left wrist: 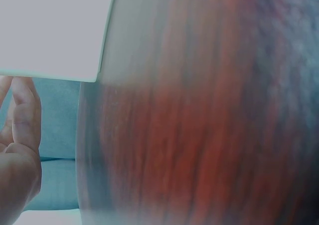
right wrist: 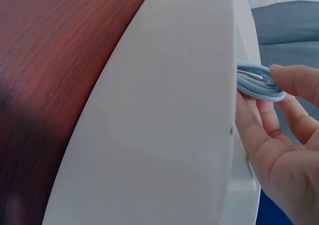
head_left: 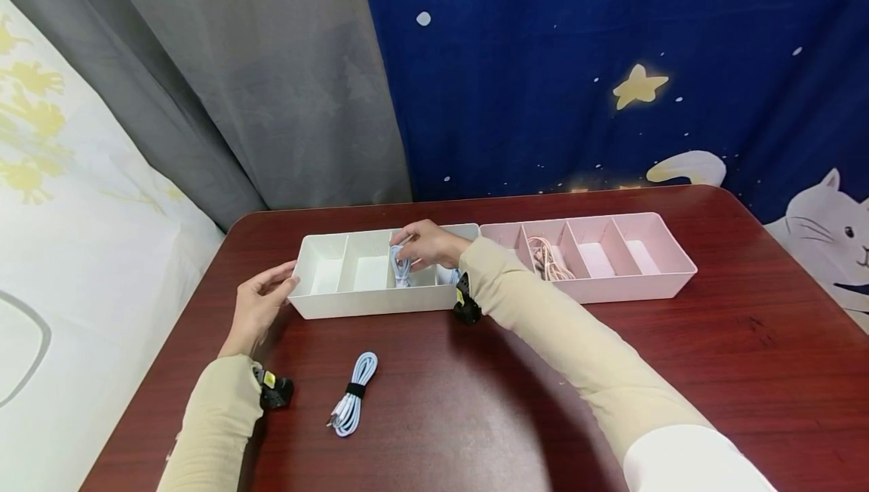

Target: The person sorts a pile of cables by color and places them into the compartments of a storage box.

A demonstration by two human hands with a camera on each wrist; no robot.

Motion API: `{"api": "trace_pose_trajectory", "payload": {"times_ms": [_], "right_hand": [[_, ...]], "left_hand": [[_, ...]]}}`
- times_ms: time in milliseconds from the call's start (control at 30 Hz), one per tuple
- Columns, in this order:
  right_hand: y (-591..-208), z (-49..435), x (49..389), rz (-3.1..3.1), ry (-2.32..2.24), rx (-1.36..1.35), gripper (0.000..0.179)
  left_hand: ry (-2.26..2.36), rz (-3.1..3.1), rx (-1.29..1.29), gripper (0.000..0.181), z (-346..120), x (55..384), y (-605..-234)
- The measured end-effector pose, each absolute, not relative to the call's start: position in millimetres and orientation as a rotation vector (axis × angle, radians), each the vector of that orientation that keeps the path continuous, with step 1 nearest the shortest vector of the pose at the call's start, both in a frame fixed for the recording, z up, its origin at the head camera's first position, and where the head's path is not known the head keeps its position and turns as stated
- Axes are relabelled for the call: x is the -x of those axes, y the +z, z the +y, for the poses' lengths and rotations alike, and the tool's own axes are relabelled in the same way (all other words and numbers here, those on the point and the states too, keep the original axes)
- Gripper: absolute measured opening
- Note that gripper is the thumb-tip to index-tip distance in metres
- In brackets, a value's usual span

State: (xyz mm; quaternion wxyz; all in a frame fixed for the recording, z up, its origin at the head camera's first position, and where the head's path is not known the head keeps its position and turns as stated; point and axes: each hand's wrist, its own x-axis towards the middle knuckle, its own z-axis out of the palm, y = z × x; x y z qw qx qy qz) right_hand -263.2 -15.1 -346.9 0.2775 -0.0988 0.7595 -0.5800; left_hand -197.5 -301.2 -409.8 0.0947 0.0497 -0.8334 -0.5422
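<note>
My right hand (head_left: 429,243) pinches a coiled light-blue cable (head_left: 401,265) between thumb and fingers. The coil hangs down into a middle compartment of the white divided box (head_left: 380,301). In the right wrist view the coiled cable (right wrist: 259,83) shows above the box's side wall, gripped at its end. My left hand (head_left: 261,299) touches the left end of the white box with its fingers extended. In the left wrist view those fingers (left wrist: 25,110) meet the lower edge of the box. Another light-blue cable (head_left: 354,394), bundled with a black strap, lies on the table in front of the box.
A pink divided box (head_left: 627,287) adjoins the white one on the right, with a pinkish cable (head_left: 548,259) in one compartment. Part of a light-blue cable (head_left: 448,275) shows under the right wrist. The dark red table (head_left: 747,371) ends at curtains behind.
</note>
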Motion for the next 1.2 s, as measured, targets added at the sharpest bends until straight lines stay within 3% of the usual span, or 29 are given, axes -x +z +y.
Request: {"api": "trace_pose_trajectory", "payload": {"times_ms": [1200], "right_hand": [[-344.5, -14.8, 259.9, 2.105, -1.529, 0.272, 0.028]], "left_hand": [[-1.62, -2.462, -0.176, 0.042, -298.8, 196.2, -408.5]]}}
